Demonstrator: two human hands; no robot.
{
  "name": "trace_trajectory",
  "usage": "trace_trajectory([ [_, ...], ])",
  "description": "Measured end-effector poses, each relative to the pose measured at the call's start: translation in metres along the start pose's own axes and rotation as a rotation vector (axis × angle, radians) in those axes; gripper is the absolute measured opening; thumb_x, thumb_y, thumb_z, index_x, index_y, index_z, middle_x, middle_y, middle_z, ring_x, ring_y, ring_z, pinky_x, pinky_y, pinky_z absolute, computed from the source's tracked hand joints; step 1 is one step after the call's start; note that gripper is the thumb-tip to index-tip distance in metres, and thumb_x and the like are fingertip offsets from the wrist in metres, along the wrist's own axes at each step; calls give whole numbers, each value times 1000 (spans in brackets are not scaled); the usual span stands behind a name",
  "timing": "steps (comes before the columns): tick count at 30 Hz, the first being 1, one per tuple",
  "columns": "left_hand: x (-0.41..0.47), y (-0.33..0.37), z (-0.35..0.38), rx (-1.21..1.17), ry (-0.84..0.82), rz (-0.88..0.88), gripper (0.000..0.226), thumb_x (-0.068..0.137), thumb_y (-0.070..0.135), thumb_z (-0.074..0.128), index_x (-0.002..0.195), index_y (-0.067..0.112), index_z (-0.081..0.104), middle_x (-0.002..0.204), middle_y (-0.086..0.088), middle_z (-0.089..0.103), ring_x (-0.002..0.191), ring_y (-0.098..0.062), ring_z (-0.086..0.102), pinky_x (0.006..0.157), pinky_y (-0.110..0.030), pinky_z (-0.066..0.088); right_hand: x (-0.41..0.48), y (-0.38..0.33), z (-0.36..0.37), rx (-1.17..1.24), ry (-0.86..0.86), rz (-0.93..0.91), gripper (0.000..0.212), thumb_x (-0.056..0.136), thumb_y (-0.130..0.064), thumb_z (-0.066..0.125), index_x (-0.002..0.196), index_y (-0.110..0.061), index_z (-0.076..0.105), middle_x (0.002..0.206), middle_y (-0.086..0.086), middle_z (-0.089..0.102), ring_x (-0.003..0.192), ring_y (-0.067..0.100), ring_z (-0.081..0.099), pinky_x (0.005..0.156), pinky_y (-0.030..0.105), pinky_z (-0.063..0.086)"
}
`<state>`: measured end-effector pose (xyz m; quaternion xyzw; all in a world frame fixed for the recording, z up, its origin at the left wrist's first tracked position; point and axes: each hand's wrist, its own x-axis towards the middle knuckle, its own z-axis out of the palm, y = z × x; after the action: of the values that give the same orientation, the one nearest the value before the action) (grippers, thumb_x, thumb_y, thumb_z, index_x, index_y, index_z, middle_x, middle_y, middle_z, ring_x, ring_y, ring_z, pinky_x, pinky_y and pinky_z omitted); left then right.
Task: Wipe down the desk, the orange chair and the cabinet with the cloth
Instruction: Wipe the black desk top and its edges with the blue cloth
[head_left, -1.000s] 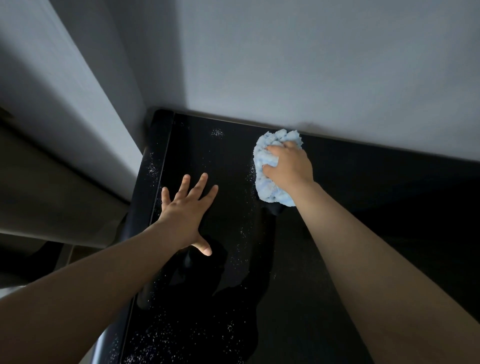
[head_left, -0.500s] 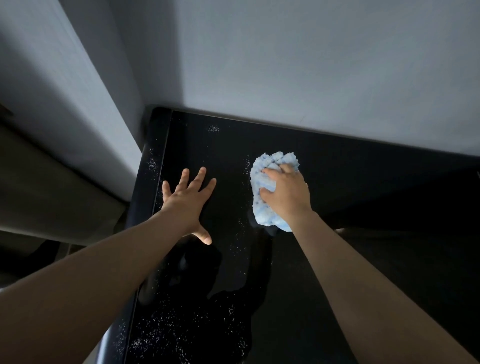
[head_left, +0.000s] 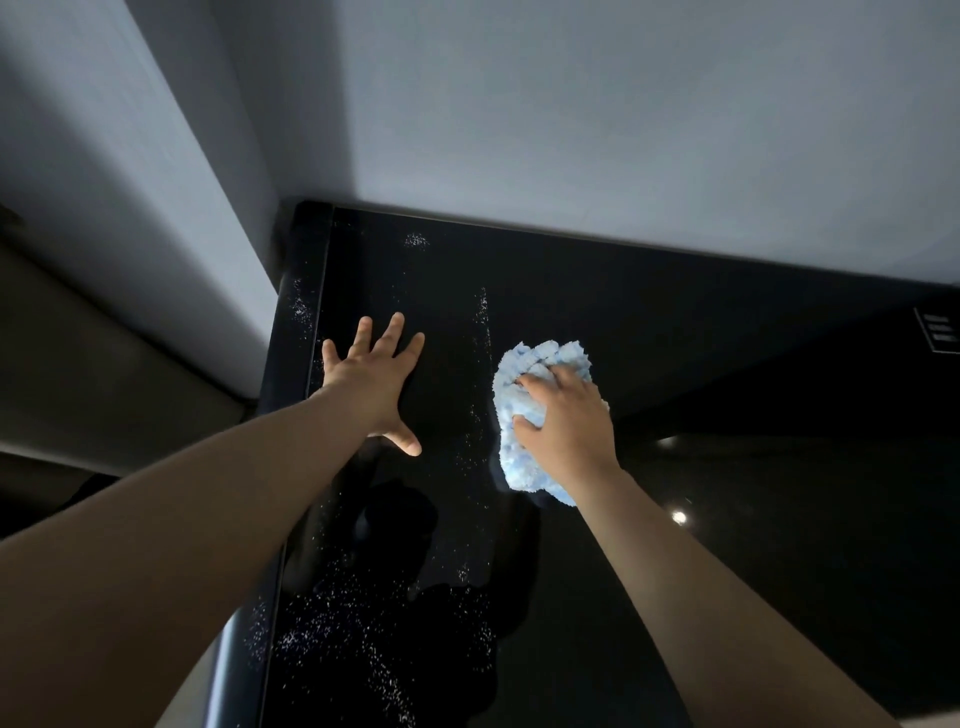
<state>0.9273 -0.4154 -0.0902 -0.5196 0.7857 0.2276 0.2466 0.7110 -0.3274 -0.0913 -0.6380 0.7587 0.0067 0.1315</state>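
A glossy black cabinet surface (head_left: 701, 364) fills the middle and right of the head view, speckled with white dust. My right hand (head_left: 569, 421) grips a fluffy light-blue cloth (head_left: 519, 410) and presses it against the black surface near the middle. My left hand (head_left: 374, 379) lies flat on the same surface to the left, fingers spread and straight, close to the cabinet's left edge (head_left: 306, 332). Both forearms reach in from the bottom of the view.
A pale grey wall or ceiling (head_left: 571, 130) meets the cabinet's far edge. A grey panel (head_left: 130, 234) runs along the left beside the cabinet. White dust specks (head_left: 363, 639) cluster low on the surface. A small label (head_left: 939, 332) sits at the right edge.
My right hand has dragged the cloth toward me and slightly right across the black surface. My left hand stays flat in about the same place.
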Motion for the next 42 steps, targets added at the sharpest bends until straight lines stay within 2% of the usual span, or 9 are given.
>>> trace_trajectory([
  [3,-4,5,-3,-21,11,4,138,60,60,80,150,24,-18,156,-2,-29,145,-32,-20,114,-64,6,-15,0,3,4,-12,12,51,88,-38,62,137,-31,50,143,-3,42,121,25,45,92,35,44],
  [8,-30,18,8,-4,62,107,127,69,60,74,151,19,-14,158,-4,-24,145,-32,-20,117,-59,5,-33,-1,6,5,-20,31,51,88,-38,61,138,-30,50,145,-2,41,125,26,44,94,37,44],
  [14,-67,36,37,71,4,146,131,68,66,70,150,15,-19,155,-9,-29,142,-37,-24,115,-61,-1,-51,-3,8,21,-40,61,54,89,-39,60,140,-29,48,145,-3,39,125,25,42,95,35,42],
  [19,-91,39,71,126,-7,95,134,66,76,63,148,12,-22,153,-15,-32,140,-43,-26,113,-66,-2,-69,-5,11,38,-55,91,54,88,-39,60,140,-30,48,147,-4,37,128,24,38,99,37,42],
  [27,-115,37,86,101,-55,142,140,62,72,70,148,11,-24,152,-15,-35,140,-42,-27,116,-61,0,-107,-5,20,53,-40,110,52,87,-38,61,138,-32,51,145,-4,39,126,23,41,94,36,44],
  [34,-138,33,107,88,-97,166,138,64,68,72,149,14,-22,153,-13,-33,141,-43,-23,117,-59,6,-147,-9,27,58,-70,163,52,88,-38,61,139,-35,48,147,-6,36,127,21,39,97,35,43],
  [42,-139,37,112,153,-70,142,147,56,63,80,149,8,-19,152,-15,-33,141,-46,-21,115,-62,6,-198,-14,39,57,-78,230,54,90,-39,59,141,-34,46,148,-6,34,131,22,37,102,36,41],
])
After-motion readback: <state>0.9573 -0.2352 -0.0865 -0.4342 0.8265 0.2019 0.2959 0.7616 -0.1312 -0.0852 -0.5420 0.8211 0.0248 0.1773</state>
